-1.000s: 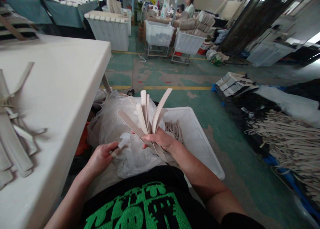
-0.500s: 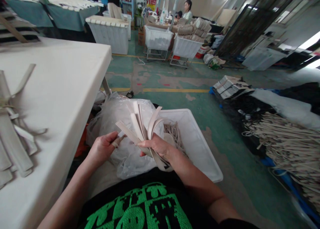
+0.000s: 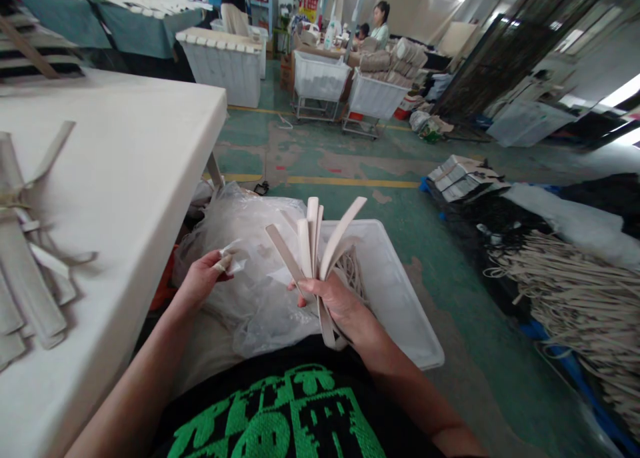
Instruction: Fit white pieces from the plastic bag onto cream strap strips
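My right hand (image 3: 333, 297) is closed round a fanned bunch of beige fabric straps (image 3: 311, 241), their ends pointing up and a loop hanging below. Between the fingers of my left hand (image 3: 203, 277) is a small white scrap (image 3: 235, 257), perhaps paper or film; its kind is unclear. One finger there has a beige wrap on it. Under both hands lies a crumpled clear plastic bag (image 3: 260, 298). Beside my right hand stands a white plastic bin (image 3: 400, 298) holding narrow beige cords (image 3: 354, 275).
A white-covered table (image 3: 135, 151) on the left bears tied beige straps (image 3: 30, 271). A large heap of beige cords (image 3: 580, 298) lies on the right. Wheeled white bins (image 3: 320, 75) stand farther back, where a few people are at work.
My right hand has shifted right with the straps, which now stand more upright. My left hand has drawn away to the left, and the white scrap shows more fully.
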Tool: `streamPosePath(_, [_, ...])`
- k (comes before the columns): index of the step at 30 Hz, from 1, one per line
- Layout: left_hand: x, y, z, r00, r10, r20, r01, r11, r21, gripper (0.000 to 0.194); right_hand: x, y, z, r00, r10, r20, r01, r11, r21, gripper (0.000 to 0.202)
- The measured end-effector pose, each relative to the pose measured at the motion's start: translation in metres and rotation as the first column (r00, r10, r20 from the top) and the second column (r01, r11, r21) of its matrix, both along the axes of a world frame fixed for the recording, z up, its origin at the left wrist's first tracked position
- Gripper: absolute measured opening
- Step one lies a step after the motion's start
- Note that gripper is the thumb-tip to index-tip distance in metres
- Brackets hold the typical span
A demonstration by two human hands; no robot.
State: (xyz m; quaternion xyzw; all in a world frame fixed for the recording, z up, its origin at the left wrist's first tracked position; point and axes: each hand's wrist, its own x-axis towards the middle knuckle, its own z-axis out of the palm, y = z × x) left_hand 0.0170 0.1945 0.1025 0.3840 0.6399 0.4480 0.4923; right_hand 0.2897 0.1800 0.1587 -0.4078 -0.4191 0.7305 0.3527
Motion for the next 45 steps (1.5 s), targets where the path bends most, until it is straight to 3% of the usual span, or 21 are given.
streamPosePath(1, [-0.004,0.004,-0.009,0.998,-0.024,-0.052,0.023,0.999,-0.038,0.055,0.006,0.000,0.000,1.000,-0.029,0.010,0.028,1.000,0.011,0.027])
streamPosePath(3, [-0.011,0.008,-0.022,0.949,-0.095,-0.301,0.064,0.992,-0.109,0.055,0.015,0.001,-0.004,0.996,-0.081,0.032,0.080,0.997,0.010,0.028])
streamPosePath(5, [-0.012,0.007,-0.029,0.788,-0.139,-0.600,0.075,0.989,-0.131,0.054,0.021,0.001,-0.010,0.992,-0.118,0.049,0.118,0.993,-0.005,0.029])
streamPosePath(7, [-0.005,0.001,-0.027,0.661,-0.157,-0.734,0.103,0.988,-0.118,0.044,0.024,0.001,-0.013,0.989,-0.133,0.060,0.133,0.991,0.007,0.030])
streamPosePath(8, [0.002,-0.003,-0.024,0.679,-0.197,-0.707,0.146,0.980,-0.132,0.041,0.023,0.000,-0.013,0.989,-0.128,0.071,0.127,0.992,0.021,0.029])
streamPosePath(9, [0.011,-0.009,-0.020,0.744,-0.273,-0.609,0.219,0.962,-0.164,0.042,0.022,-0.002,-0.012,0.989,-0.120,0.083,0.117,0.992,0.036,0.029])
streamPosePath(11, [0.034,-0.022,-0.013,0.864,-0.458,-0.208,0.418,0.884,-0.210,0.054,0.017,-0.005,-0.007,0.990,-0.093,0.106,0.088,0.995,0.055,0.027])
streamPosePath(12, [0.047,-0.029,-0.010,0.869,-0.493,0.038,0.490,0.851,-0.189,0.061,0.014,-0.008,-0.005,0.991,-0.070,0.117,0.063,0.996,0.057,0.025])
streamPosePath(13, [0.060,-0.034,-0.009,0.845,-0.473,0.251,0.519,0.838,-0.167,0.066,0.011,-0.010,-0.003,0.991,-0.040,0.124,0.033,0.998,0.057,0.023])
streamPosePath(14, [0.071,-0.038,-0.008,0.830,-0.389,0.401,0.479,0.864,-0.153,0.067,0.008,-0.013,-0.002,0.992,-0.009,0.130,0.002,0.998,0.056,0.022])
streamPosePath(16, [0.085,-0.041,-0.007,0.817,-0.187,0.546,0.324,0.932,-0.166,0.057,0.004,-0.018,-0.004,0.988,0.067,0.136,-0.074,0.996,0.043,0.022])
streamPosePath(19, [0.084,-0.036,-0.005,0.844,0.039,0.535,0.071,0.981,-0.182,0.034,0.004,-0.024,-0.012,0.979,0.166,0.116,-0.166,0.986,-0.008,0.026])
streamPosePath(22, [0.070,-0.030,0.003,0.898,0.083,0.433,-0.036,0.993,-0.114,0.034,0.011,-0.020,-0.018,0.988,0.139,0.061,-0.134,0.988,-0.070,0.035])
streamPosePath(24, [0.062,-0.031,0.011,0.942,0.009,0.334,0.007,0.999,-0.048,0.037,0.014,-0.011,-0.020,0.994,0.110,0.031,-0.106,0.988,-0.109,0.038])
streamPosePath(26, [0.060,-0.036,0.020,0.957,-0.153,0.247,0.165,0.986,-0.025,0.032,0.014,0.000,-0.023,0.988,0.154,0.016,-0.150,0.978,-0.143,0.037])
streamPosePath(29, [0.064,-0.044,0.030,0.879,-0.446,0.167,0.461,0.885,-0.061,0.022,0.005,0.015,-0.026,0.957,0.288,0.011,-0.281,0.939,-0.197,0.035])
streamPosePath(31, [0.067,-0.048,0.031,0.834,-0.534,0.136,0.546,0.834,-0.073,0.022,-0.004,0.020,-0.024,0.941,0.338,0.002,-0.331,0.923,-0.194,0.033])
streamPosePath(38, [0.065,-0.057,0.019,0.851,-0.463,0.246,0.497,0.862,-0.096,0.023,-0.026,0.031,-0.005,0.979,0.205,0.017,-0.204,0.979,-0.028,0.032])
streamPosePath(45, [0.064,-0.065,0.018,0.914,-0.353,0.199,0.367,0.929,-0.037,0.029,-0.032,0.053,-0.005,0.997,0.068,0.039,-0.072,0.992,0.100,0.027])
